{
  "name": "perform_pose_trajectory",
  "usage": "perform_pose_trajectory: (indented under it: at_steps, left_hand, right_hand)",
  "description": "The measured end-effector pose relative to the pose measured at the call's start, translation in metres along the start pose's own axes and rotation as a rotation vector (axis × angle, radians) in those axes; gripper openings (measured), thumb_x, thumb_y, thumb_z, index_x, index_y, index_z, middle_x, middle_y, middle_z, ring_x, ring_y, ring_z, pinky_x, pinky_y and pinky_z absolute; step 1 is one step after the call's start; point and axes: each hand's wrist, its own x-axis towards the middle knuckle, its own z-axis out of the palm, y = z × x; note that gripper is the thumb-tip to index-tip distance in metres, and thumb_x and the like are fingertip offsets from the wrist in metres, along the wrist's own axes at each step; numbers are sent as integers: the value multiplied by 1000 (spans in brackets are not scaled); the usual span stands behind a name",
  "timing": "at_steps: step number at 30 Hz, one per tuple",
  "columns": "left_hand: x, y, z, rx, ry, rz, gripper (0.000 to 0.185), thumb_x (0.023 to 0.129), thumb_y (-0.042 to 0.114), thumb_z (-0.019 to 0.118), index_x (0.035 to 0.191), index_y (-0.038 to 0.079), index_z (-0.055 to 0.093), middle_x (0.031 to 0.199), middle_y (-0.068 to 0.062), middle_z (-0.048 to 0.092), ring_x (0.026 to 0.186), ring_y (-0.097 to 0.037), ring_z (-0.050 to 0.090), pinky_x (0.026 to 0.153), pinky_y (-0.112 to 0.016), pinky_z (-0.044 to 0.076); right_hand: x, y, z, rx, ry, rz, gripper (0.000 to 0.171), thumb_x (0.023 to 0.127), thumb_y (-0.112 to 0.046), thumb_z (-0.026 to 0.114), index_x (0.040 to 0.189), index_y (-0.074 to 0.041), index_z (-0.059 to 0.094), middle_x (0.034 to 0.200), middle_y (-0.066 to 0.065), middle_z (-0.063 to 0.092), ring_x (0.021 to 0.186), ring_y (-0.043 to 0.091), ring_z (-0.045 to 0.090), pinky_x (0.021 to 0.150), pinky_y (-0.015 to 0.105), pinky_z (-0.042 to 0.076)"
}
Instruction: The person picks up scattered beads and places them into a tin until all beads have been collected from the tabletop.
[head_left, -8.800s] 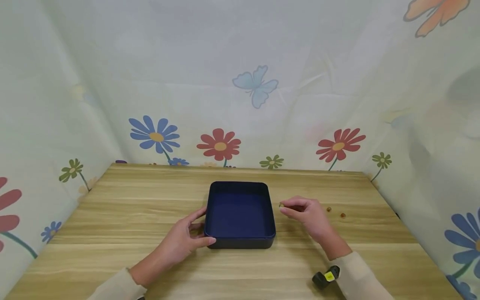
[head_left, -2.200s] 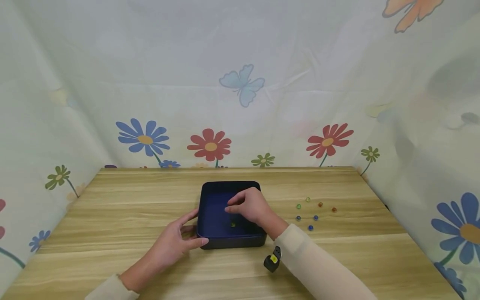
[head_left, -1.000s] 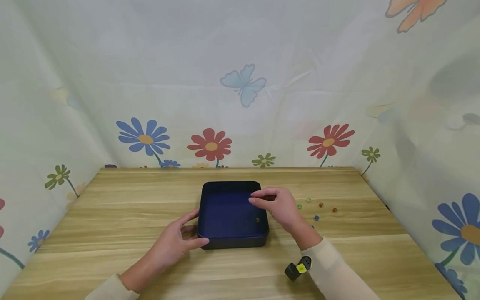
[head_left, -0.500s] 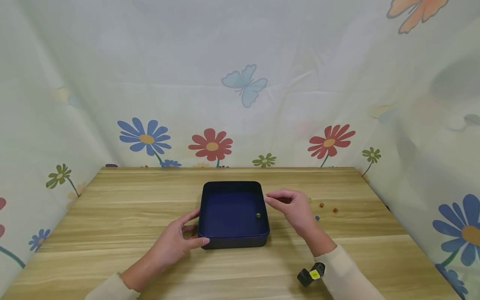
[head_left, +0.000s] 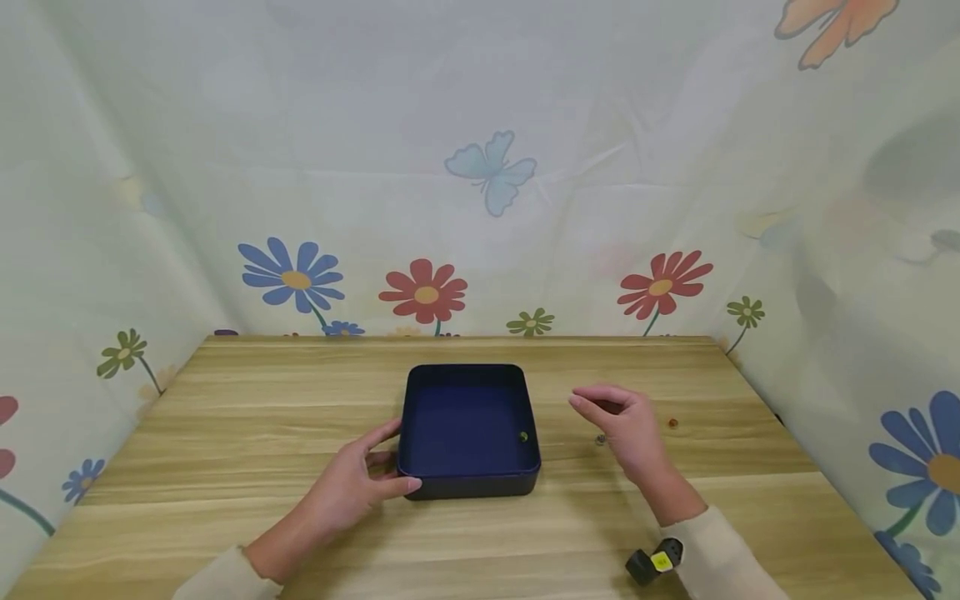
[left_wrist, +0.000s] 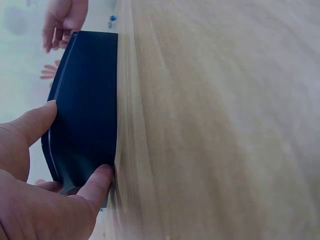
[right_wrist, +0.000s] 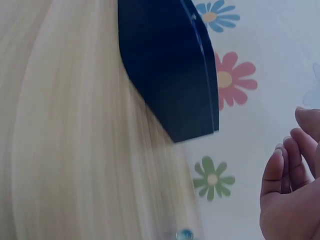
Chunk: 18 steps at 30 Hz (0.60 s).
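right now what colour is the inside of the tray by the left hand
The inside of the tray is deep navy blue; the head view shows it best.

The tray [head_left: 457, 425] opens upward, its walls [head_left: 472, 487] and the left grip [head_left: 356, 482] obstructing sideways entry.

The box [head_left: 480, 487] stands on the table [head_left: 300, 375], left hand [head_left: 351, 485] at its near left corner, one marble [head_left: 523, 437] inside by its right wall. Rightward, a second marble [head_left: 600, 440] lies near the right hand [head_left: 627, 429], a third marble [head_left: 672, 422] nearer the table's right edge.
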Motion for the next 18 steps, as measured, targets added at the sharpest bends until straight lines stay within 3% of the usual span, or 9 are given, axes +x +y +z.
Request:
perform_pose_trajectory:
  at_steps: [10, 18]
  left_hand:
    - [0, 0, 1, 5, 5, 6, 98, 79, 23, 90, 160, 14, 37, 164, -14, 37, 139, -41, 52, 99, -37, 57]
    - [-1, -1, 1, -3, 4, -4, 96, 79, 24, 90, 159, 17, 38, 164, -12, 38, 141, -40, 51, 99, -39, 58]
  right_hand:
    - [-5, 12, -30, -3, 90, -30, 38, 90, -23, 81, 115, 4, 75, 99, -16, 71, 89, 5, 66, 73, 19, 57]
    - [-8, 24, -51, -55, 149, -36, 34, 91, -25, 80, 115, 0, 76, 100, -20, 71, 93, 1, 66, 77, 14, 56]
